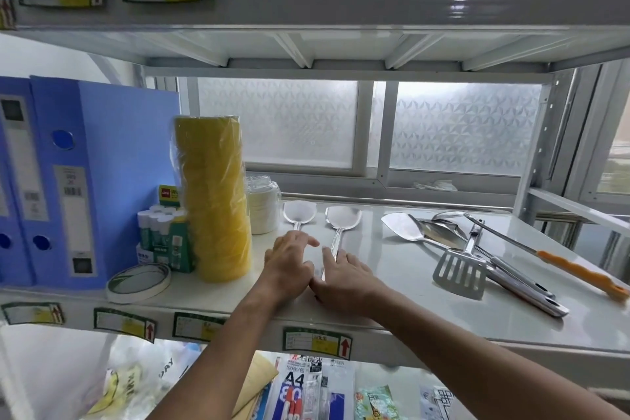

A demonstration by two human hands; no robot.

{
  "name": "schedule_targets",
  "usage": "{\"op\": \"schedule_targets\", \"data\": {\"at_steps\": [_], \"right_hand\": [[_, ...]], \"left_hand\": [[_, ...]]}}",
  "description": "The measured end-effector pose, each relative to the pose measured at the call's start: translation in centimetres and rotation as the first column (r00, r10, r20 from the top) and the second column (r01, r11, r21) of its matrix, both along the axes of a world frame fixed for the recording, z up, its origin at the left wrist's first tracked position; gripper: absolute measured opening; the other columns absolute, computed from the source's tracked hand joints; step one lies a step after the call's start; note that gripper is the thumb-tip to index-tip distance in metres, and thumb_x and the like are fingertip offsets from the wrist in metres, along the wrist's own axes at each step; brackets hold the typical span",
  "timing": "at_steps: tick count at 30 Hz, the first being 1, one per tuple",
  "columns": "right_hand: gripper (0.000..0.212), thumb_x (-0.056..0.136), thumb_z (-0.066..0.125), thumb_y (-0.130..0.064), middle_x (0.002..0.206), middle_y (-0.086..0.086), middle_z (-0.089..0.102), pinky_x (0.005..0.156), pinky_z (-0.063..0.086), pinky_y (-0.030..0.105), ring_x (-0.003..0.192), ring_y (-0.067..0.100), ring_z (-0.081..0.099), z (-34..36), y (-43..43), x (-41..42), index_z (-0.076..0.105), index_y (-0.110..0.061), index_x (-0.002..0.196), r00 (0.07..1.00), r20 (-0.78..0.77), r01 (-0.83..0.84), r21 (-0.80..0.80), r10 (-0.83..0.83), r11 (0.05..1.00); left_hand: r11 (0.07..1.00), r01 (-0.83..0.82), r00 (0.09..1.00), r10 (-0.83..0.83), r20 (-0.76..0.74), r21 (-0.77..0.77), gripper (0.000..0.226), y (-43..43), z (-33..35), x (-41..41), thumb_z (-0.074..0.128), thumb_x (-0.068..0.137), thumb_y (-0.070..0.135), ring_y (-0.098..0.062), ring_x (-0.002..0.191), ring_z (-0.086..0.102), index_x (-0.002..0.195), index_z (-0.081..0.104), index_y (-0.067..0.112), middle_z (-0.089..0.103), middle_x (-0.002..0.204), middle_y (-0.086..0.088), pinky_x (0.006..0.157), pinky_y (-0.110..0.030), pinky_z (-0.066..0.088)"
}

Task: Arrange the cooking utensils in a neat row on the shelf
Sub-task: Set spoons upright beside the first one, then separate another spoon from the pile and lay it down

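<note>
Two flat steel spatulas lie side by side on the white shelf (392, 269), blades toward the window. My left hand (289, 264) covers the handle of the left spatula (300, 211), fingers curled over it. My right hand (344, 278) lies on the handle of the right spatula (343, 216), fingers stretched along it. The two hands touch each other. To the right several utensils lie crossed in a heap: a solid turner (404, 227), a slotted turner (460, 278) and a ladle with an orange handle (579, 271).
A wrapped yellow stack (214, 198), glue sticks (160, 232), a tape roll (138, 283) and blue binders (68, 181) fill the shelf's left part. White lids (262, 211) sit behind the left spatula. Another shelf board hangs above; stationery packs lie below.
</note>
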State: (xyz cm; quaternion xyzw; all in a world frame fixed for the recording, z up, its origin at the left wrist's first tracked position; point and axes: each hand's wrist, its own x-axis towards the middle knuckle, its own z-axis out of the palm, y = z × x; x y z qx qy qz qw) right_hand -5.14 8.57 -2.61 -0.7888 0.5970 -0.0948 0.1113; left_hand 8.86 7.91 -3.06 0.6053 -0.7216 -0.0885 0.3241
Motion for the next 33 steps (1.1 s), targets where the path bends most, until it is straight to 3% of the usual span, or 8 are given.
{"op": "schedule_targets", "data": {"at_steps": [4,8,14,19,23,25,28,33], "right_hand": [[0.075,0.097,0.031,-0.052,0.167,0.019,0.017,0.121,0.013,0.045,0.155,0.029,0.013,0.0,-0.2,-0.2,0.012,-0.016,0.161,1.0,0.018,-0.023,-0.025,0.024,0.999],[0.073,0.096,0.034,-0.051,0.162,0.016,0.03,0.119,0.017,0.046,0.152,0.027,0.022,-0.5,-1.1,-0.1,0.02,-0.016,0.158,0.997,0.055,-0.042,-0.08,0.047,0.996],[0.071,0.096,0.034,-0.047,0.159,0.014,0.036,0.119,0.022,0.046,0.149,0.026,0.029,-1.2,-1.1,0.7,0.023,-0.014,0.157,0.985,0.141,-0.085,-0.115,0.101,0.99],[0.069,0.099,0.031,-0.04,0.159,0.012,0.036,0.117,0.025,0.048,0.149,0.026,0.03,-0.9,-1.4,0.7,0.017,-0.01,0.159,0.98,0.1,-0.158,-0.114,0.17,0.981],[0.047,0.104,0.03,-0.029,0.14,0.014,0.059,0.105,0.042,0.047,0.127,0.033,0.055,0.3,-1.2,0.1,0.044,-0.011,0.145,0.929,0.302,-0.175,-0.147,0.213,0.973],[0.038,0.104,0.038,-0.021,0.131,0.013,0.068,0.103,0.046,0.039,0.12,0.031,0.062,1.4,-1.6,-1.6,0.06,-0.01,0.133,0.9,0.402,-0.1,-0.182,0.167,0.978],[0.03,0.093,0.053,-0.012,0.119,0.004,0.075,0.098,0.049,0.028,0.111,0.023,0.068,3.3,-3.1,-6.8,0.075,-0.016,0.112,0.936,0.349,0.072,-0.287,0.034,0.955],[0.025,0.084,0.051,-0.026,0.104,0.014,0.076,0.084,0.057,0.042,0.096,0.034,0.07,5.6,-5.2,-17.2,0.073,-0.017,0.091,0.946,0.08,0.325,-0.268,-0.315,0.907]], "left_hand": [[0.999,0.043,0.996,-0.04,-0.082,0.026,0.039,-0.3,-0.3,0.2,0.054,0.094,0.009,-0.021,0.133,0.05,0.131,0.058,0.019,0.057,0.14,-0.002,0.111,-0.033,0.038],[1.0,0.017,0.993,-0.014,-0.121,0.024,0.041,-0.3,-0.3,0.3,0.052,0.096,0.006,-0.019,0.133,0.05,0.136,0.054,0.014,0.055,0.143,-0.005,0.103,-0.02,0.034],[0.999,0.038,0.991,-0.033,-0.132,0.038,0.045,-0.2,0.0,0.3,0.049,0.094,0.002,-0.021,0.131,0.051,0.138,0.051,0.013,0.054,0.145,-0.007,0.1,-0.022,0.036],[0.991,0.113,0.975,-0.098,-0.199,0.066,0.04,-0.3,0.1,0.2,0.041,0.097,0.01,-0.016,0.116,0.053,0.135,0.05,0.015,0.052,0.142,-0.008,0.091,-0.021,0.039],[0.996,0.075,0.964,-0.063,-0.259,0.037,0.033,-0.6,0.1,0.4,0.044,0.103,0.03,-0.021,0.112,0.058,0.128,0.061,0.017,0.061,0.134,-0.011,0.099,-0.035,0.046],[0.999,0.025,0.984,-0.016,-0.179,0.046,0.04,-0.5,0.1,0.6,0.056,0.098,0.028,-0.023,0.126,0.054,0.135,0.059,0.013,0.057,0.141,-0.009,0.104,-0.032,0.039],[0.998,0.016,0.992,-0.008,-0.126,0.058,0.051,-0.4,0.0,0.5,0.062,0.09,0.018,-0.021,0.133,0.049,0.14,0.056,0.012,0.052,0.147,-0.006,0.104,-0.026,0.034],[0.999,0.014,0.993,-0.009,-0.122,0.038,0.043,-0.8,-0.3,0.4,0.058,0.092,0.015,-0.019,0.135,0.048,0.135,0.06,0.015,0.052,0.148,-0.004,0.106,-0.025,0.032]]}}
